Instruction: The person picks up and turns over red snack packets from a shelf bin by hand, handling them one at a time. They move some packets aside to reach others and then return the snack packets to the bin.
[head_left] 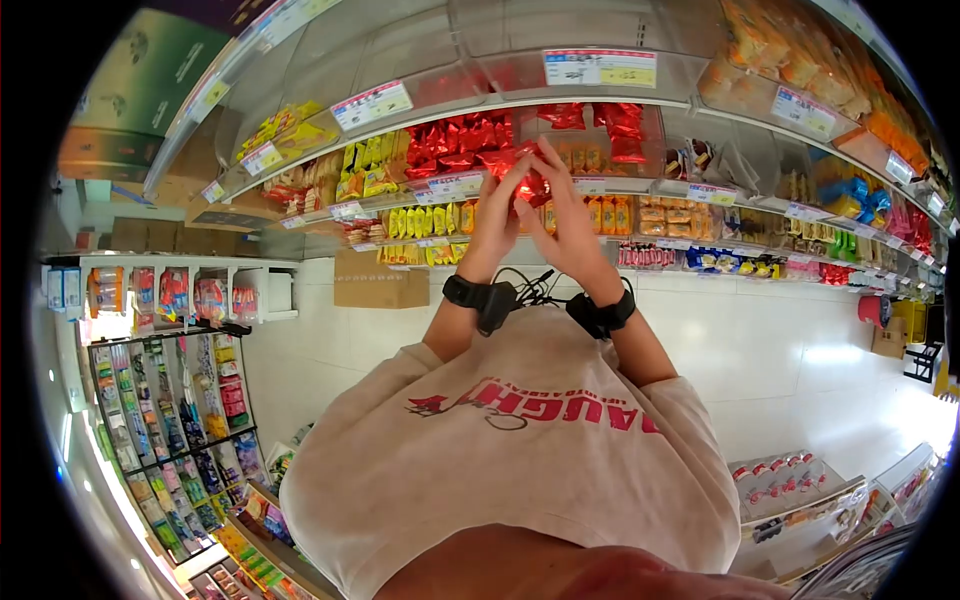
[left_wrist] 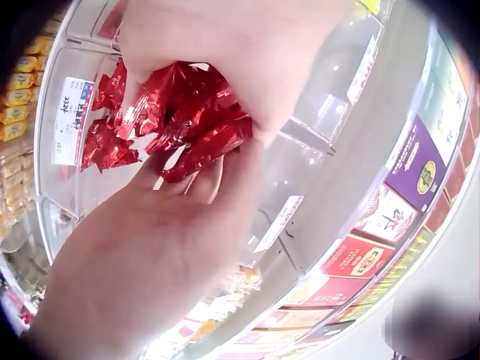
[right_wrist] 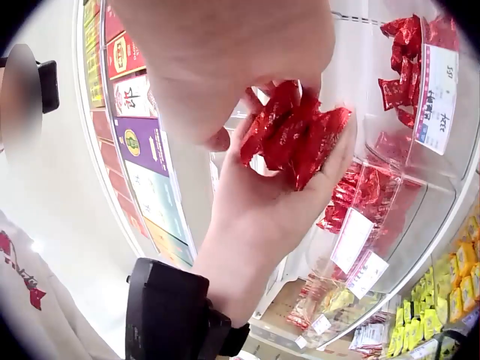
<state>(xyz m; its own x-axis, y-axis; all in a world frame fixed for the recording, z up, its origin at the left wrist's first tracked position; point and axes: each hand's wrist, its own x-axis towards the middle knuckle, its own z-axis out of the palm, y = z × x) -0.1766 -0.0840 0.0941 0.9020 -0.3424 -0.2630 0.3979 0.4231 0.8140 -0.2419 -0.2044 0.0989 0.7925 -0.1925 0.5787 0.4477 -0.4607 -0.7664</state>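
Several small red foil packets (right_wrist: 292, 139) are gathered between my two hands in front of the shelf. My left hand (head_left: 495, 220) cups them from one side; in the right wrist view its fingers curl up around the packets. My right hand (head_left: 570, 225) closes over them from the other side, and in the left wrist view its fingers (left_wrist: 214, 176) lie against the packets. The fingertips of both hands come close together in the head view. More red packets (left_wrist: 109, 146) lie in a clear bin just beyond the hands, behind a price tag (left_wrist: 73, 120).
Shelf bins around the hands hold red packets (head_left: 460, 135), yellow packets (head_left: 370, 165) and orange packets (head_left: 608, 215). Price tags (head_left: 600, 68) line the shelf edges. A cardboard box (head_left: 380, 280) stands on the floor below. Boxed goods (left_wrist: 416, 161) stand along another shelf.
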